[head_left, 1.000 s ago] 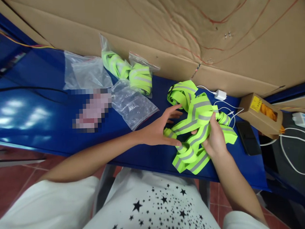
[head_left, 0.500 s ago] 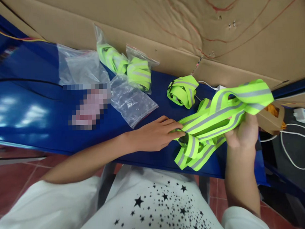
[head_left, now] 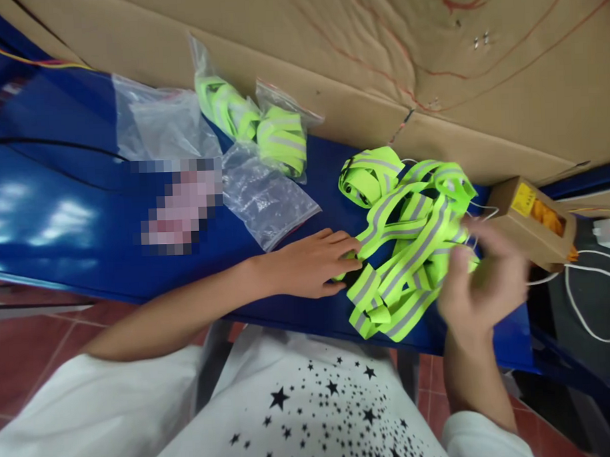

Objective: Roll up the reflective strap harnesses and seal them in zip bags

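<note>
The loose strap [head_left: 416, 254] lies tangled in front of and to the right of the rolled strap [head_left: 371, 179] and seems not yet wound; the rolled strap looks wound but unbagged, and two bagged straps [head_left: 282, 139] to its left look finished. The left hand [head_left: 313, 265], in front of the rolled strap, curls at the loose strap's end, grip impossible to tell; the blurred right hand [head_left: 487, 282] is spread, seemingly grasping nothing.
</note>
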Demonstrator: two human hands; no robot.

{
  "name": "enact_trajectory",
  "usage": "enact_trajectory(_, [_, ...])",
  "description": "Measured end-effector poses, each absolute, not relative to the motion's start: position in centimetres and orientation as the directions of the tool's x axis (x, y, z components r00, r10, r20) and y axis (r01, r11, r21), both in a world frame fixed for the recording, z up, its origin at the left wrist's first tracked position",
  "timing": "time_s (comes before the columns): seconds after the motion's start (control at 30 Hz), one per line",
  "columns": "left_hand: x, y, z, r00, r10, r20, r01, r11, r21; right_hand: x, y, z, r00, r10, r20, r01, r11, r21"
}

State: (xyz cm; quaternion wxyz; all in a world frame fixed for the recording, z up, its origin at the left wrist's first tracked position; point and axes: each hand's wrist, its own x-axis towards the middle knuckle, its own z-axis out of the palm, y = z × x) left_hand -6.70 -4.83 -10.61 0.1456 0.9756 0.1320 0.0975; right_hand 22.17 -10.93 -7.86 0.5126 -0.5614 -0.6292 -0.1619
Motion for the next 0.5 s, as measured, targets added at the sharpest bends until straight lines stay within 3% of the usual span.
enact_trajectory(0.07, [-6.7, -4.7, -10.7, 0.944, 0.285, 0.165, 0.219, -0.917, 0.333, 17.8, -13.6, -7.1, -0.248, 0.783, 0.571, 0.798, 0.499, -0.337])
enact_trajectory(0.1, [-6.7, -4.6, -10.7, 0.944, 0.285, 0.168, 0.216, -0.914, 0.343, 16.0, -14.7, -7.2, -0.42, 0.809, 0.411, 0.763, 0.561, -0.323])
enact_trajectory(0.17, [-6.7, -4.5, -10.9, 0.944, 0.288, 0.16, 0.216, -0.908, 0.359, 13.9, -16.4, -7.9, -0.571, 0.799, 0.191, 0.764, 0.601, -0.233])
enact_trajectory(0.27, [-6.7, -4.6, -11.1, 0.939, 0.316, 0.133, 0.246, -0.891, 0.382, 14.0, -17.5, -9.4, -0.544, 0.832, 0.109, 0.826, 0.554, -0.105])
enact_trajectory(0.5, [-5.8, -5.7, -11.2, 0.92, 0.385, 0.072, 0.342, -0.879, 0.331, 15.4, -17.7, -10.4, -0.323, 0.934, 0.15, 0.943, 0.331, -0.034])
